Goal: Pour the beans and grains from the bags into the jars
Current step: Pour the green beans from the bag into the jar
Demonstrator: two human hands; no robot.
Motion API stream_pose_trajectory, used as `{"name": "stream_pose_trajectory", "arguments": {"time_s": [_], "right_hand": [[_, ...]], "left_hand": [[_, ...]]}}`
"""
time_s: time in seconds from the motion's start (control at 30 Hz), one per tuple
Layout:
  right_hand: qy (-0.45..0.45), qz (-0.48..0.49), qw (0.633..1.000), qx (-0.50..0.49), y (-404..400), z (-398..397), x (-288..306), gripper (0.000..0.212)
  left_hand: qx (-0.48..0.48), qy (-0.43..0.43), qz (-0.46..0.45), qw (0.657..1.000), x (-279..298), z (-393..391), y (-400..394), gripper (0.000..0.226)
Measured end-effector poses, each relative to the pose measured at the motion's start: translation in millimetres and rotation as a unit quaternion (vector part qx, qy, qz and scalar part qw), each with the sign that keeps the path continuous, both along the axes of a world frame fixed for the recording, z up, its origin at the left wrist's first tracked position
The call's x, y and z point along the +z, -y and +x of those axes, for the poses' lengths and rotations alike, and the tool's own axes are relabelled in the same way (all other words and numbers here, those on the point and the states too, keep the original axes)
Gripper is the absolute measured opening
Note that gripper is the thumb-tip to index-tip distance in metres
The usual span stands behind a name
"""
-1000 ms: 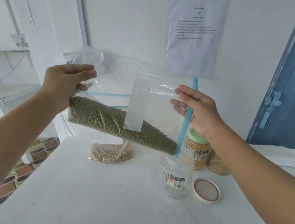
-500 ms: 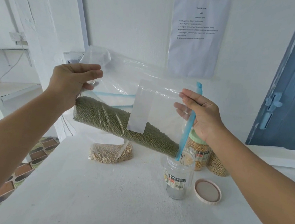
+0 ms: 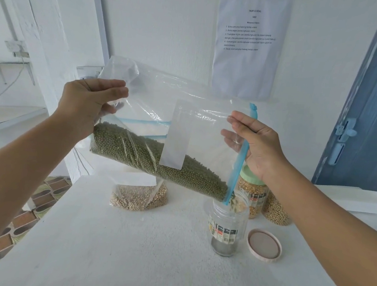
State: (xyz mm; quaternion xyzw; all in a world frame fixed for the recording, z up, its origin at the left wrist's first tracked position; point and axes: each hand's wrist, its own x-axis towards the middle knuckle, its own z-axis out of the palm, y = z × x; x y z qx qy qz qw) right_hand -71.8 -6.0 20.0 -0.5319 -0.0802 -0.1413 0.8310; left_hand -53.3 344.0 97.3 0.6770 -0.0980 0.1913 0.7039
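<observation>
The pour goes best, I judge, if the low corner of the zip bag [image 3: 160,140] sits right over the mouth of the open jar [image 3: 227,223] and the far end is raised slowly, so the green beans [image 3: 158,163] slide in a thin stream rather than a rush that overshoots the narrow rim. The left hand [image 3: 88,104] grips the bag's closed end, thumb over the top and fingers curled behind the plastic, with the beans banked just below and to the right of those fingers. The right hand [image 3: 258,146] pinches the blue zip strip [image 3: 238,163] near the bag's mouth; the strip runs down from its fingers to the jar's rim, directly beneath them. A few beans appear to be in the jar already.
</observation>
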Motion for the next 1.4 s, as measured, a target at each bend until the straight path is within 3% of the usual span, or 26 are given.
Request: {"name": "stream_pose_trajectory", "arguments": {"time_s": [1.4], "right_hand": [[-0.006, 0.002, 1.000, -0.010, -3.0, 6.6, 4.0, 0.026]], "left_hand": [[-0.003, -0.003, -0.011, 1.000, 1.3, 10.8, -2.3, 0.019]]}}
